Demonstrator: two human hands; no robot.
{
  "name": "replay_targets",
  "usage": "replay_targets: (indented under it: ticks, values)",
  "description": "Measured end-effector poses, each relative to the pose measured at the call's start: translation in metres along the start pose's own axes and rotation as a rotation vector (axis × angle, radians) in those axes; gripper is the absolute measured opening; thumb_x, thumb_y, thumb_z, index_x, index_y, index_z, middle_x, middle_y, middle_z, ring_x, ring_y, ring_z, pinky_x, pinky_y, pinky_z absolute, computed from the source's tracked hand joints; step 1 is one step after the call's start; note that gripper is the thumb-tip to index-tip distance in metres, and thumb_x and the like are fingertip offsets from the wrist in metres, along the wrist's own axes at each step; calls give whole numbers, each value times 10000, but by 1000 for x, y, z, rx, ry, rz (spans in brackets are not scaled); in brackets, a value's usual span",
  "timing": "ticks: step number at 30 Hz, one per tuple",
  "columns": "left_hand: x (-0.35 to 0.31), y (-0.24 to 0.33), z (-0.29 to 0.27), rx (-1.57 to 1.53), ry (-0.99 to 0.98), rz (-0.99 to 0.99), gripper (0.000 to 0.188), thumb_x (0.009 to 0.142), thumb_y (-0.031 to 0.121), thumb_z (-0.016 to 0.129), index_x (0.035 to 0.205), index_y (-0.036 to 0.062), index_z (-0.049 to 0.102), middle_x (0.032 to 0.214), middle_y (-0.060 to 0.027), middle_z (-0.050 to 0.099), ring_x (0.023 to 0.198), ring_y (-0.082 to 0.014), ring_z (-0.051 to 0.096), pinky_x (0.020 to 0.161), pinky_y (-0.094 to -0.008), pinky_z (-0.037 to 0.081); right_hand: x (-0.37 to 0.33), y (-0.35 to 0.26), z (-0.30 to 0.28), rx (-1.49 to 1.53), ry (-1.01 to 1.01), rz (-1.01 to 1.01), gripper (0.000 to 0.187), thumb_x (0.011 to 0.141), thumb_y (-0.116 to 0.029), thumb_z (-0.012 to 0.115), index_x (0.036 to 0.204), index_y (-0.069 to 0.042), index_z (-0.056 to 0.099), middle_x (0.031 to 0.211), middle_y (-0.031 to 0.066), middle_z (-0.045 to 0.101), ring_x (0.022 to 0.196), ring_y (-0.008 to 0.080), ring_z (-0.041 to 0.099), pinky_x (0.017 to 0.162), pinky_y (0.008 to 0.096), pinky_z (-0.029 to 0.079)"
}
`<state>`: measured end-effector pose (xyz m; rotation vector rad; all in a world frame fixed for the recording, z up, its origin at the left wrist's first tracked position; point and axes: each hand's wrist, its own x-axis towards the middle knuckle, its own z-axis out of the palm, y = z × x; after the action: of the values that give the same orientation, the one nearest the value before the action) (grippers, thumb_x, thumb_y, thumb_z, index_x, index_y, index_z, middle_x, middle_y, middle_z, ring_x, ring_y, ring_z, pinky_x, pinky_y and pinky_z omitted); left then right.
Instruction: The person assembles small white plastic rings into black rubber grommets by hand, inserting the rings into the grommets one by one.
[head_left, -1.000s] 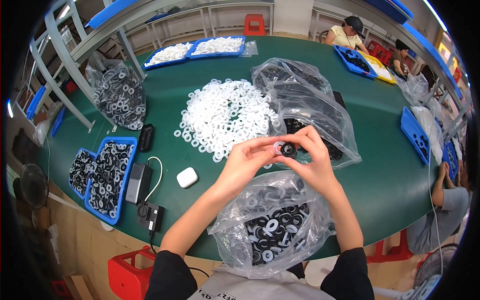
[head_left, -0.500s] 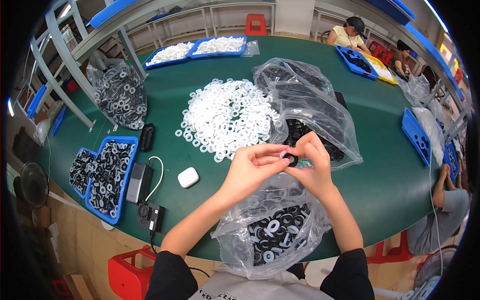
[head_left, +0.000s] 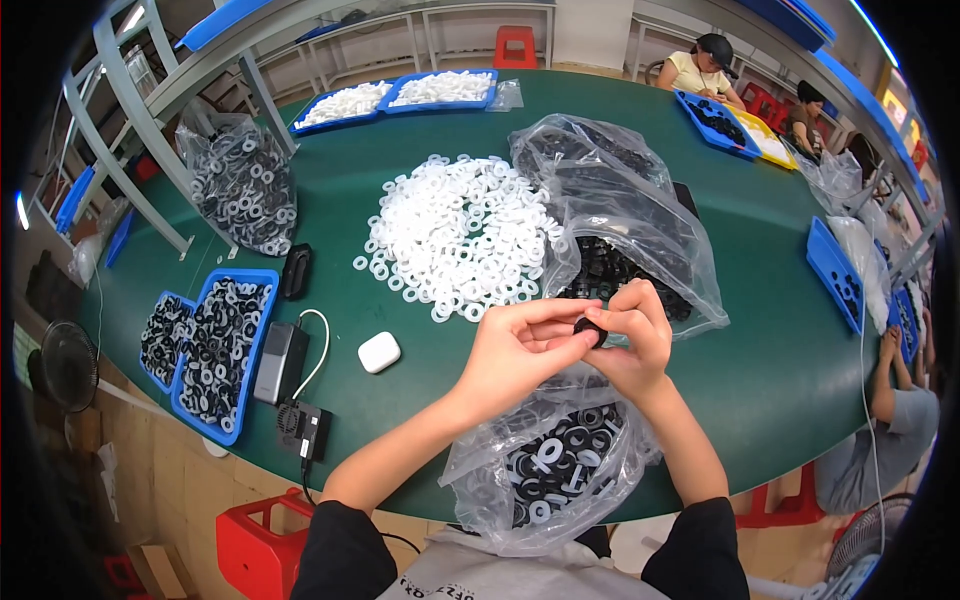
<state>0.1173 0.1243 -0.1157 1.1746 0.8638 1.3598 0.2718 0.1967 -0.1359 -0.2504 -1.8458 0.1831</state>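
Observation:
My left hand (head_left: 525,350) and my right hand (head_left: 637,340) meet above the near part of the table, both closed on a small black ring (head_left: 590,331). Fingertips of both hands pinch its edges; whether a white ring sits against it is hidden. Below them, at the table's front edge, lies an open clear plastic bag (head_left: 475,470) of mixed black and white ring pieces. Just beyond my hands is a bag of black parts (head_left: 612,268) with its mouth toward me. Left of that bag spreads a loose heap of white rings (head_left: 440,235).
Blue trays (head_left: 238,425) of black-and-white rings stand at left, near a grey power box (head_left: 281,362), a cable and a white case (head_left: 379,353). A full clear bag (head_left: 240,185) leans by the rack. Trays of white parts (head_left: 443,88) sit farther back. Other people work at right.
Both hands have come slightly nearer to me, and my right fingers have curled further over the ring. The white ring seen at the black one earlier is now out of sight.

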Motion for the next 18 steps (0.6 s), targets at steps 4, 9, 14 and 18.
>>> replay_targets:
  ticks: [4,9,14,18]
  values:
    - [-2,3,1,38,45,3,331,873,5,679,1199,-34,634,1101,-122,680,976,-137,667,843,-237,555,0,-1,2,-48,23,-4,449,531,-21,877,922,-55,658,754,38,491,620,160,480,489,263,382]
    - [-6,6,5,157,91,127,317,874,0,675,1189,-9,649,1056,-110,695,961,-140,675,846,-247,555,-2,-4,2,-99,36,-21,479,521,-24,870,959,-64,681,732,26,480,619,161,480,483,269,377]
    - [-8,12,6,309,114,178,314,844,-4,698,1157,-1,664,1012,-102,707,933,-147,690,826,-265,567,-1,-4,2,-79,2,-30,490,511,-68,871,968,-69,697,740,27,506,631,173,500,492,275,390]
    - [-7,14,0,366,170,242,302,827,-10,705,1128,0,675,984,-102,710,915,-155,698,799,-272,577,21,-7,-18,-60,-146,38,392,574,-114,863,930,-57,708,743,33,531,648,182,520,522,284,416]
